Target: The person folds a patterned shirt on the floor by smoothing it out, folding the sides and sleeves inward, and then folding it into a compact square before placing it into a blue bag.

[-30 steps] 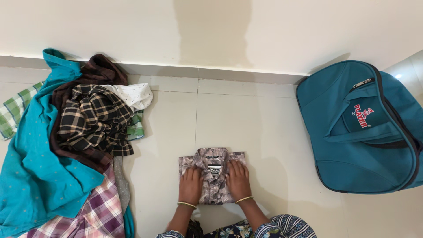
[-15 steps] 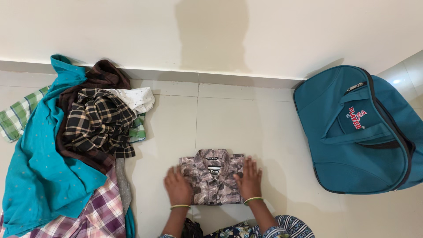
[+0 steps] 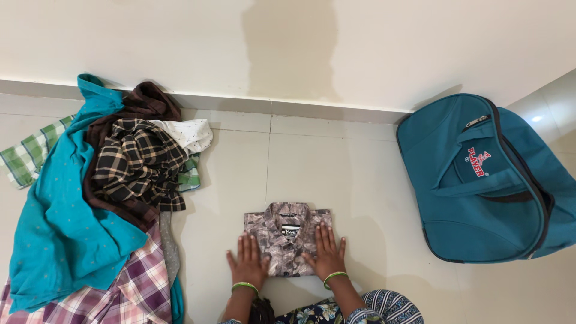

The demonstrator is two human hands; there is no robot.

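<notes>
Pale tiled floor (image 3: 336, 174) below a cream wall, folded patterned shirt (image 3: 287, 231) lying flat, collar toward the wall, long axis running wall-to-person, left hand (image 3: 248, 264) and right hand (image 3: 327, 255) flat, fingers spread, pressing its near corners, grasping nothing

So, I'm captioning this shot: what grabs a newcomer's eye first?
The folded patterned shirt lies mid-floor with the left hand and right hand flat on its near corners. A heap of clothes sprawls at left, and a teal bag sits right.
</notes>
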